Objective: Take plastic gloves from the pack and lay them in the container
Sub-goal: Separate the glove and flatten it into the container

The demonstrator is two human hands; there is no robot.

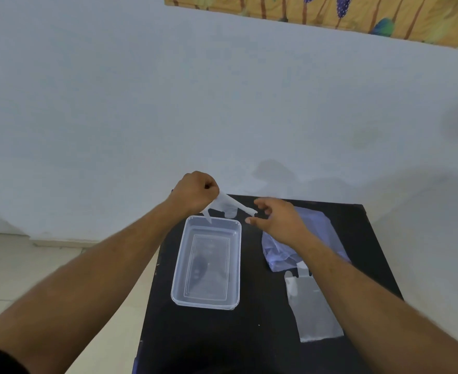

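Note:
My left hand (195, 191) is closed on one end of a thin clear plastic glove (229, 205), held above the far end of the clear rectangular container (236, 263). The glove stretches rightward to my right hand (276, 220), whose fingertips pinch or touch its other end; the fingers are partly spread. The container stands on the black table (262, 333) and looks empty. The bluish plastic pack (314, 220) lies under and beyond my right wrist. A second clear glove (311, 309) lies flat on the table near my right forearm.
The table's left edge runs close beside the container; pale tiled floor (47, 260) lies to its left. A light wall (222, 103) rises right behind the table, with a patterned cloth (330, 9) at the top.

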